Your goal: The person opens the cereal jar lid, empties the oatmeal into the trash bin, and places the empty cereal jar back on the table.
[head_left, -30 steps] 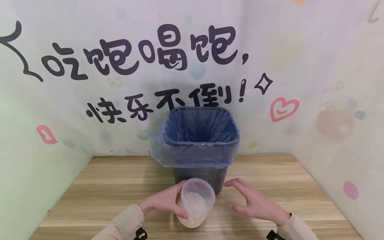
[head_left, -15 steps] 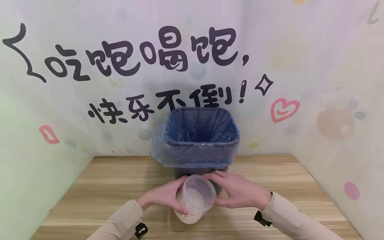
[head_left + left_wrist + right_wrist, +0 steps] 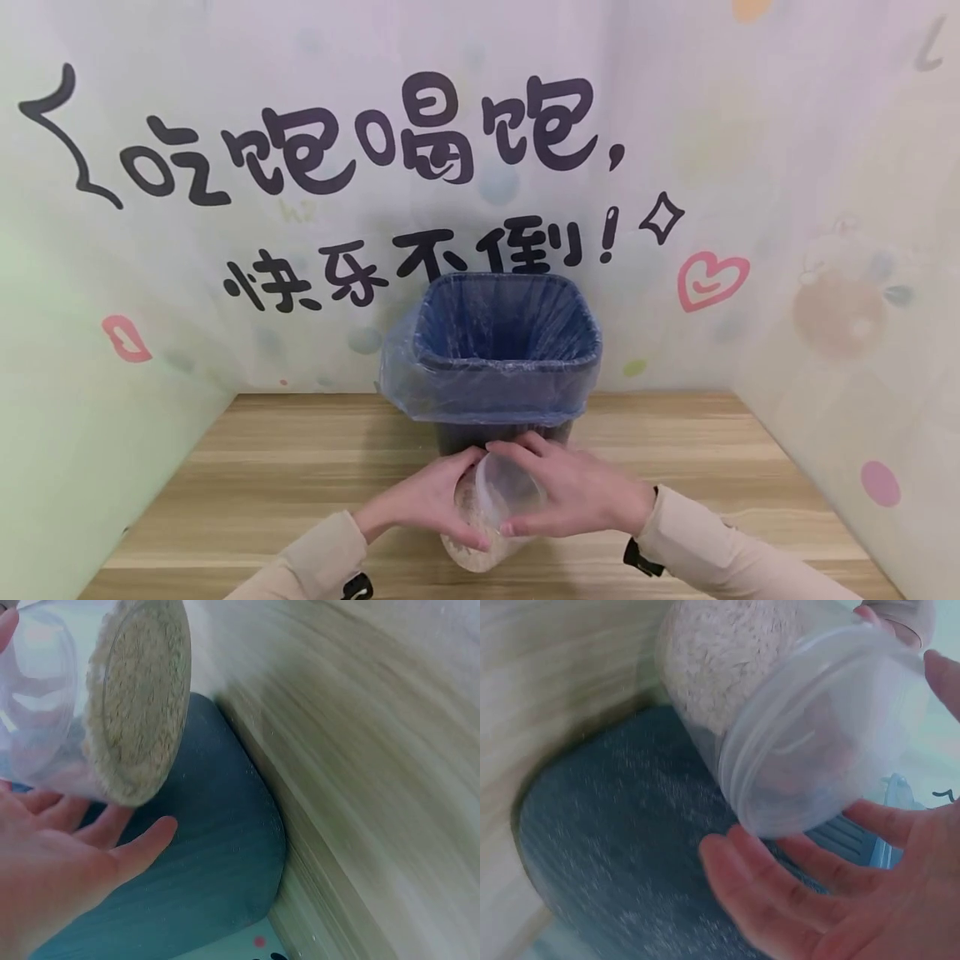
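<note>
A clear plastic jar is held tilted in front of the bin, its translucent round lid facing up and to the right. Pale, rice-like grains show through its base in the left wrist view. My left hand grips the jar's left side, thumb in front and fingers behind. Over the lid arches my right hand, with fingers at the far rim and thumb at the near rim. The right wrist view shows the lid's ridged edge between those fingers and the thumb.
Right behind the hands stands a dark bin lined with a blue plastic bag, its mouth open upward. It rests on a wood-grain table against a printed wall. Side walls close in at left and right.
My right hand has come in from the right, first reaching the lid's edge, then closing further over it. The left hand keeps its grip on the jar. The bin stays put.
</note>
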The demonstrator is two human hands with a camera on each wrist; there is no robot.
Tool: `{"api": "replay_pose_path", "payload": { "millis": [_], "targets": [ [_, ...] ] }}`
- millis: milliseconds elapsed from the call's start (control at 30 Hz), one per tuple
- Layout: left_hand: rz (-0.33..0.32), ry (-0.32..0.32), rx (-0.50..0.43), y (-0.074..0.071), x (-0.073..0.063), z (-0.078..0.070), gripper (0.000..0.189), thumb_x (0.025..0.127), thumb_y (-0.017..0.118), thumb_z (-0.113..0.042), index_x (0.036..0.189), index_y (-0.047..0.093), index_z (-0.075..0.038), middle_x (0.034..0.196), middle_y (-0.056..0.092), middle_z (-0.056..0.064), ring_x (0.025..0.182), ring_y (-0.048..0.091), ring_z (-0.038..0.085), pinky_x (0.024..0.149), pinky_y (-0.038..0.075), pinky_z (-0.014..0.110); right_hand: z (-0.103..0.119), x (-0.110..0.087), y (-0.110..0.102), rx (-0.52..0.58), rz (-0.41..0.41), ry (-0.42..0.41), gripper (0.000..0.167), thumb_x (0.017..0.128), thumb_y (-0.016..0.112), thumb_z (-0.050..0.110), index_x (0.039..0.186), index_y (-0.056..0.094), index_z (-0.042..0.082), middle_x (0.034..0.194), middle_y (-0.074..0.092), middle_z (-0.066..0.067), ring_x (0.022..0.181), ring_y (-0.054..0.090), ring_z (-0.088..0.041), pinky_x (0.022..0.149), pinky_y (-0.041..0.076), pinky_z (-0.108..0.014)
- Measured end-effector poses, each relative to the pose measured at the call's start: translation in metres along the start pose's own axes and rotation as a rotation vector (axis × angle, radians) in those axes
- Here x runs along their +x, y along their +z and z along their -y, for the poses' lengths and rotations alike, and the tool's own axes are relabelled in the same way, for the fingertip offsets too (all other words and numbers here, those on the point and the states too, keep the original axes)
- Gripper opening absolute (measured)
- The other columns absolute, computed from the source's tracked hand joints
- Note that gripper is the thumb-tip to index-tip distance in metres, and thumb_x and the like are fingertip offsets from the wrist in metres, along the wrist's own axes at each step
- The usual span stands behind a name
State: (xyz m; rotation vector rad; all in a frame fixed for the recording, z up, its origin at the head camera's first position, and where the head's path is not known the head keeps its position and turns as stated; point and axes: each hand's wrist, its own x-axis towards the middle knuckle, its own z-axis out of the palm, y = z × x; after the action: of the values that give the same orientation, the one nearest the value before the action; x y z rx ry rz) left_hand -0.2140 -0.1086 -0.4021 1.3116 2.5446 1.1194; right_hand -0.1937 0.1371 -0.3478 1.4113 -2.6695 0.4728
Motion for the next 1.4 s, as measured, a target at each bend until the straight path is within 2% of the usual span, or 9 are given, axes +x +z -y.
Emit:
{"api": "replay_pose_path", "payload": {
  "millis": [133, 300, 500, 700, 800, 933, 1000, 1267, 1400],
  "targets": [
    [-0.037, -0.013, 0.021, 0.004, 0.000, -0.003, 0.082, 0.063, 0.089, -0.036, 0.128, 0.048, -0.008, 0.115, 0.056, 0.001, 0.103, 0.053, 0.008, 0.091, 0.045, 0.026, 0.001, -0.003, 0.005, 0.082, -0.029, -0.018, 0.079, 0.085, 0.066, 0.057, 0.145, 0.039, 0.015, 0.129, 0.046, -0.001, 0.112, 0.049, -0.017, 0.092, 0.047, -0.037],
    [-0.027, 0.029, 0.071, 0.005, 0.001, -0.005, 0.089, 0.062, 0.088, -0.039, 0.132, 0.047, -0.005, 0.119, 0.053, 0.004, 0.107, 0.049, 0.010, 0.095, 0.043, 0.027, 0.002, -0.004, 0.009, 0.085, -0.088, -0.045, 0.080, 0.076, 0.077, 0.047, 0.141, 0.043, 0.015, 0.124, 0.048, -0.004, 0.109, 0.049, -0.016, 0.091, 0.047, -0.035],
    [0.018, 0.000, -0.011, 0.007, 0.002, -0.003, 0.091, 0.061, 0.090, -0.036, 0.135, 0.042, -0.010, 0.119, 0.057, 0.004, 0.104, 0.054, 0.008, 0.091, 0.045, 0.025, 0.001, -0.003, 0.015, 0.060, -0.163, -0.116, 0.088, 0.065, 0.085, 0.039, 0.137, 0.045, 0.009, 0.120, 0.050, -0.007, 0.105, 0.051, -0.016, 0.087, 0.049, -0.031],
    [0.033, 0.002, -0.037, 0.007, 0.003, -0.003, 0.088, 0.060, 0.091, -0.035, 0.133, 0.045, -0.017, 0.116, 0.060, 0.000, 0.099, 0.056, 0.007, 0.085, 0.048, 0.024, -0.001, -0.003, 0.018, 0.021, -0.176, -0.176, 0.094, 0.059, 0.087, 0.037, 0.138, 0.044, 0.007, 0.121, 0.047, -0.010, 0.104, 0.051, -0.019, 0.087, 0.050, -0.030],
    [0.074, 0.032, -0.055, 0.005, 0.002, -0.003, 0.088, 0.060, 0.092, -0.031, 0.133, 0.045, -0.017, 0.120, 0.059, -0.003, 0.103, 0.055, 0.007, 0.088, 0.047, 0.024, 0.002, -0.004, 0.017, 0.012, -0.130, -0.214, 0.098, 0.058, 0.088, 0.035, 0.141, 0.042, 0.011, 0.127, 0.044, -0.011, 0.109, 0.049, -0.023, 0.088, 0.049, -0.031],
    [0.199, 0.059, -0.146, 0.003, -0.002, -0.002, 0.095, 0.063, 0.092, -0.023, 0.141, 0.038, -0.013, 0.126, 0.055, -0.006, 0.108, 0.054, 0.006, 0.093, 0.045, 0.024, 0.010, -0.006, 0.015, -0.023, -0.028, -0.305, 0.098, 0.058, 0.089, 0.036, 0.141, 0.041, 0.017, 0.136, 0.039, -0.012, 0.116, 0.044, -0.027, 0.087, 0.050, -0.031],
    [0.234, 0.058, -0.179, 0.003, -0.004, -0.002, 0.099, 0.064, 0.091, -0.021, 0.144, 0.034, -0.012, 0.127, 0.055, -0.007, 0.108, 0.054, 0.006, 0.094, 0.045, 0.024, 0.012, -0.006, 0.015, -0.053, -0.003, -0.350, 0.097, 0.058, 0.090, 0.038, 0.140, 0.043, 0.017, 0.138, 0.038, -0.013, 0.119, 0.043, -0.028, 0.088, 0.050, -0.031],
    [0.286, 0.084, -0.226, -0.003, -0.003, 0.004, 0.095, 0.064, 0.091, -0.016, 0.143, 0.038, -0.016, 0.135, 0.050, -0.005, 0.117, 0.049, 0.008, 0.099, 0.041, 0.026, 0.007, 0.000, 0.014, -0.214, -0.048, -0.550, 0.096, 0.055, 0.089, 0.042, 0.138, 0.046, 0.021, 0.140, 0.037, -0.010, 0.122, 0.040, -0.025, 0.097, 0.043, -0.025],
    [0.317, 0.079, -0.266, -0.006, -0.001, 0.004, 0.096, 0.066, 0.090, -0.014, 0.145, 0.036, -0.018, 0.140, 0.047, -0.003, 0.120, 0.048, 0.010, 0.100, 0.041, 0.027, 0.005, 0.002, 0.010, -0.275, -0.076, -0.606, 0.094, 0.057, 0.087, 0.045, 0.138, 0.046, 0.021, 0.140, 0.037, -0.010, 0.122, 0.041, -0.026, 0.096, 0.043, -0.023]
  ]
}}
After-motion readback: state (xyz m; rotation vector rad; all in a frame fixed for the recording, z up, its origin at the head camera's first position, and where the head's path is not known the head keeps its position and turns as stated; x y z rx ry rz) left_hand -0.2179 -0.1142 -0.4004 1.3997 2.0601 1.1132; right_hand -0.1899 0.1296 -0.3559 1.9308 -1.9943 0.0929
